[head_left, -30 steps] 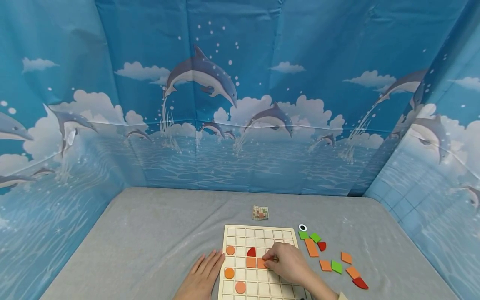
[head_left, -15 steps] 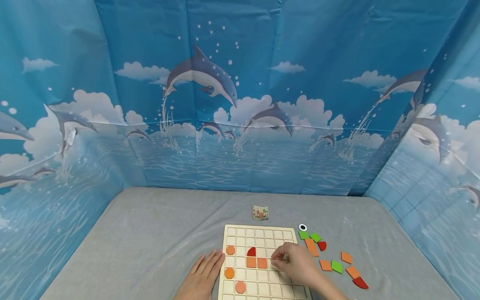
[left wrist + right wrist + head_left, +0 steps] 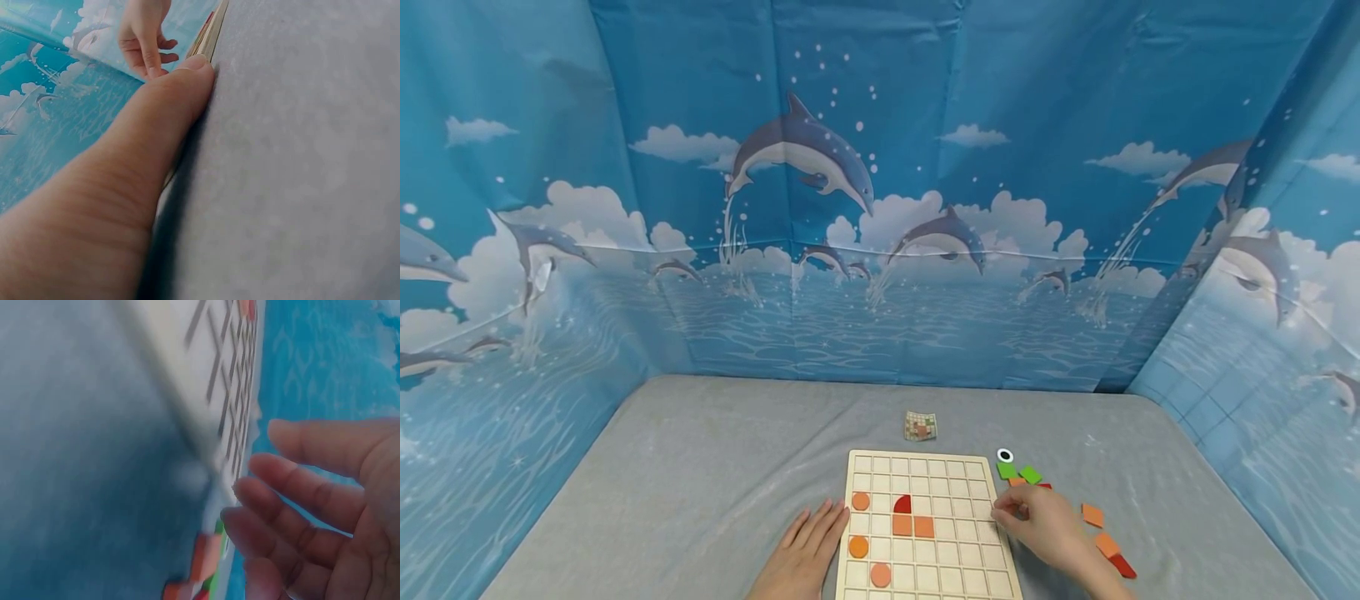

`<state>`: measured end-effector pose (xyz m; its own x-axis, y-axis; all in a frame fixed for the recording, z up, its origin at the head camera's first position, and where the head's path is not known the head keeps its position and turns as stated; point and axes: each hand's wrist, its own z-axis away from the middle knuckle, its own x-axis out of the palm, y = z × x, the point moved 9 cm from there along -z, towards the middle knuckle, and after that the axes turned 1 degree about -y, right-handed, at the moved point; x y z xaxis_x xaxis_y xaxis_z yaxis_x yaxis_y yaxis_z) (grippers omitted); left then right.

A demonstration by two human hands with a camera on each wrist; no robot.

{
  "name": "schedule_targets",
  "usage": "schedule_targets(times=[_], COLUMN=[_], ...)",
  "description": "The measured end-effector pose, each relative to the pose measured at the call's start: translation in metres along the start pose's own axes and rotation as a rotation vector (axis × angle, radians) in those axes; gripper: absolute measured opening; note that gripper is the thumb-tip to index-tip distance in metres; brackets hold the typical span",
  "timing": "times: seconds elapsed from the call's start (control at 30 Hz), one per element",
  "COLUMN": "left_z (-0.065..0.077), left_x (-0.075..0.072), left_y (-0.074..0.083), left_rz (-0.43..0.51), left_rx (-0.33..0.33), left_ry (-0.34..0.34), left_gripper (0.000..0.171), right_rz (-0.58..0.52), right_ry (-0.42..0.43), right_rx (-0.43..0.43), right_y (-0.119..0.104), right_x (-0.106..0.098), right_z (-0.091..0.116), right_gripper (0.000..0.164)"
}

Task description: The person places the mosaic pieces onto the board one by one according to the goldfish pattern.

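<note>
A pale wooden grid board point(image 3: 930, 468) lies on the grey cloth. My left hand point(image 3: 808, 542) rests flat with straight fingers, fingertips at the board's left edge; its thumb point(image 3: 190, 81) lies along that edge in the left wrist view. Over the board's right edge hovers my right hand point(image 3: 1045, 527), fingers loosely bent and nothing between them in the right wrist view. Two orange squares, one left point(image 3: 903, 524) and one right point(image 3: 923, 527), sit side by side in cells, a red quarter-circle piece point(image 3: 903, 504) above the left one. Orange discs point(image 3: 861, 501) occupy cells farther left.
Right of the board lie loose green pieces point(image 3: 1030, 475), orange squares point(image 3: 1092, 515), a red piece point(image 3: 1123, 567) and a white ring with a black centre point(image 3: 1005, 456). Some pieces are hidden behind my right hand. A small pattern card point(image 3: 921, 426) lies beyond the board.
My right hand has let go of the right-hand orange square, left in its cell, and moved right to the board's edge over the loose pieces. The left hand has stayed put.
</note>
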<state>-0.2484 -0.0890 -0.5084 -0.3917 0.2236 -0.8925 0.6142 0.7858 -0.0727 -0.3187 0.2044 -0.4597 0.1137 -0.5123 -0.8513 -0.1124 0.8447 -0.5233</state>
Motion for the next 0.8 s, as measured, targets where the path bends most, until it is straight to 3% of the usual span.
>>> schedule_targets(times=[0.17, 0.43, 0.8], left_z=[0.000, 0.000, -0.001], left_x=[0.000, 0.002, 0.001], left_y=[0.000, -0.001, -0.001], left_rz=[0.010, 0.017, 0.019], left_rx=[-0.004, -0.005, -0.010], left_ry=[-0.006, -0.012, -0.008], left_gripper=[0.106, 0.106, 0.106], right_rz=[0.040, 0.157, 0.222], right_ry=[0.005, 0.053, 0.110], right_rx=[0.087, 0.104, 0.147], right_y=[0.021, 0.029, 0.041], right_x=[-0.004, -0.012, -0.018], right_z=[-0.002, 0.000, 0.003], right_gripper=[0.015, 0.018, 0.032])
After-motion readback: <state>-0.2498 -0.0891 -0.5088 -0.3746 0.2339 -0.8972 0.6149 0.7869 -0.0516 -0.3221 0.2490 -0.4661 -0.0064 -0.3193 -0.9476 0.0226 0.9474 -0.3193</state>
